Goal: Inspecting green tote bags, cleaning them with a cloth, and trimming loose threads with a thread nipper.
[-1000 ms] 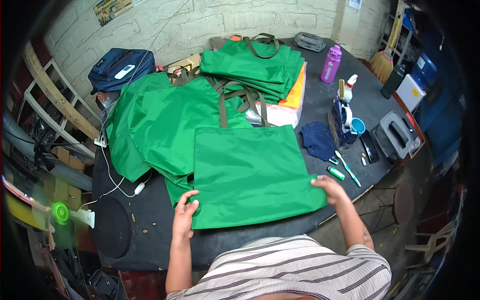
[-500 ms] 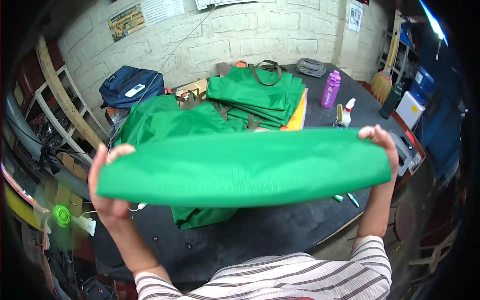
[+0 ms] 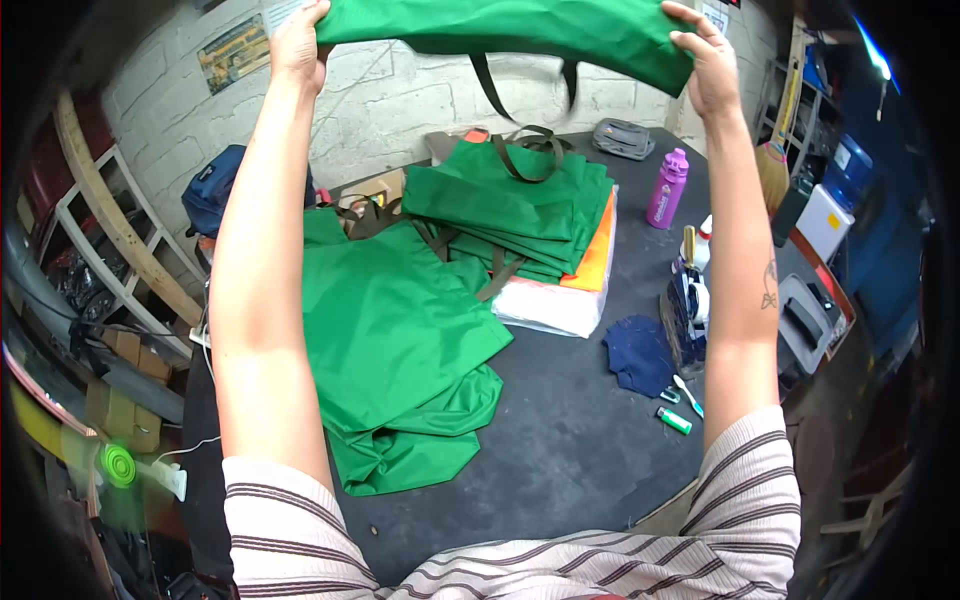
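Note:
Both my arms are raised high above the table. My left hand [image 3: 298, 42] and my right hand [image 3: 704, 58] each grip one end of a green fabric bag [image 3: 510, 25], stretched between them at the top of the view. Its dark olive straps [image 3: 490, 85] dangle down from it. Below on the dark table [image 3: 570, 450] lies a loose heap of green bags [image 3: 395, 340] at the left. A neater stack of folded green bags [image 3: 515, 205] rests on orange and white packets [image 3: 575, 290] toward the back.
A purple bottle [image 3: 666, 189], a dark blue cloth [image 3: 638, 352], a green marker [image 3: 673, 420] and small tools lie at the table's right. A blue backpack [image 3: 210, 195] sits at the back left; wooden shelving [image 3: 110, 240] lines the left. A grey pouch [image 3: 625, 138] lies at the far edge.
The green bag was lifted off the table, from flat in front of me to chest height and now overhead. Both hands rose with it, keeping hold of its ends.

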Motion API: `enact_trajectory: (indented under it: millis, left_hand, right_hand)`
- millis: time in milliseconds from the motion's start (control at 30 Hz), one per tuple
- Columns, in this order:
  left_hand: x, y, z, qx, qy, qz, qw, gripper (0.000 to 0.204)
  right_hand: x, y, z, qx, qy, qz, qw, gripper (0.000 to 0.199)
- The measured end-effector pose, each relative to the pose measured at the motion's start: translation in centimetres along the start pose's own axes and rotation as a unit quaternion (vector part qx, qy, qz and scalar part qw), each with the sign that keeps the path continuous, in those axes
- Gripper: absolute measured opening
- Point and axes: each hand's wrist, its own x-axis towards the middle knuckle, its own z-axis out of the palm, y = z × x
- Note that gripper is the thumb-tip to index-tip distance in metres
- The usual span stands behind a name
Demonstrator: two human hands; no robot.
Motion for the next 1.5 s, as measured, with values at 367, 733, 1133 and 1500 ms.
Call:
enact_trajectory:
  millis: [367,733,1133,1500]
  left_hand:
    - [-17.7,-15.8,-5.0,0.445,-0.096,-0.283,0.844,0.061]
    - [-45.5,-7.2,-6.9,0.654,-0.334,-0.171,0.657,0.058]
    - [-42.2,-2.8,-6.2,0.645,-0.224,-0.003,0.731,0.011]
    - [-49.9,7.0,-10.2,0.547,-0.284,-0.270,0.740,0.005]
  right_hand:
    - [-28.6,22.5,-0.1,-0.297,-0.076,0.414,0.857,0.064]
    - [-42.3,2.5,2.0,-0.122,-0.050,0.479,0.868,0.017]
    - [-45.4,-14.0,-2.9,-0.357,-0.212,0.419,0.807,0.016]
    - [-47.1,-13.7,-5.1,-0.510,-0.181,0.399,0.740,0.013]
